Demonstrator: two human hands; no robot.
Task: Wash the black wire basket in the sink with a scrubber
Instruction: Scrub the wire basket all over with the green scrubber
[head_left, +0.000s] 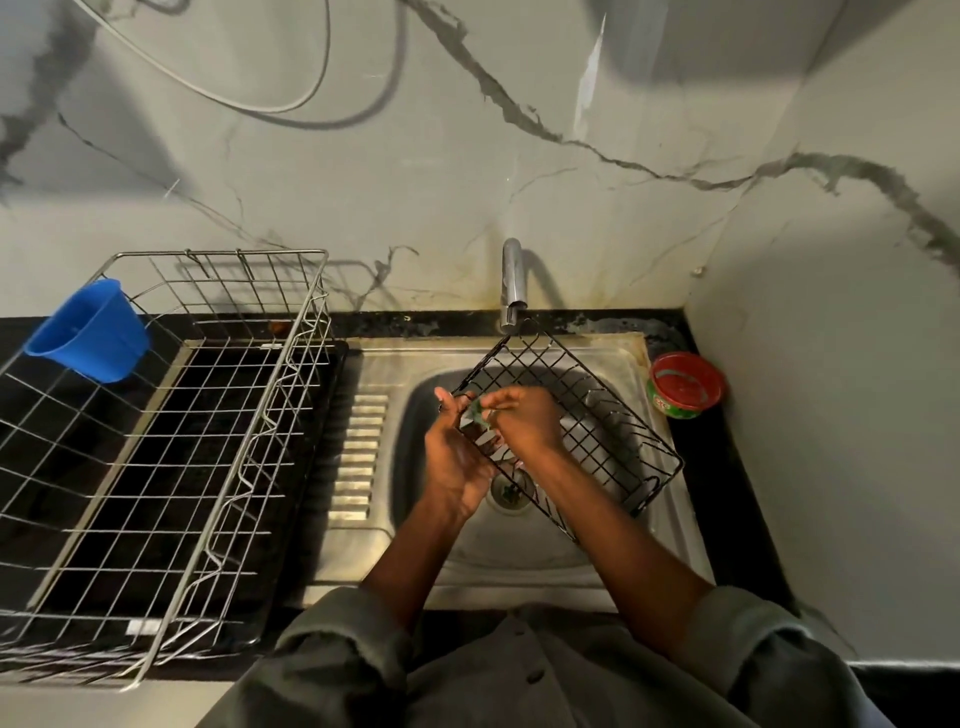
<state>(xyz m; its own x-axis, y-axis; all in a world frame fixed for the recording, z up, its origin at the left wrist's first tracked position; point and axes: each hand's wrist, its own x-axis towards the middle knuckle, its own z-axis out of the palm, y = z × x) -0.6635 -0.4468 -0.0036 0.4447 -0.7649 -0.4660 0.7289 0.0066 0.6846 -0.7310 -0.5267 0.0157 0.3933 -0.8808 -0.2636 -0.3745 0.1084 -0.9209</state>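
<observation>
One black wire basket sits tilted in the steel sink, centre-right of the frame, its upper corner just under the single tap and its lower right corner resting on the sink rim. Left hand: fingers curled round the basket's left rim wire. Right hand: fingers pinch one green scrubber against that same rim, so both hands cover part of the left side of the basket. The drain shows below the hands, partly hidden by wires.

Surroundings: one large silver wire dish rack on the black worktop, left half of the frame, close beside the sink. One blue plastic cup hangs tilted on the rack's upper left edge. One round red-and-green tub stands at the sink's upper right corner; lettering on its side too small to read. Marble-patterned wall behind, with one looped cable at the upper left. Grey sleeves at the bottom of the frame.
</observation>
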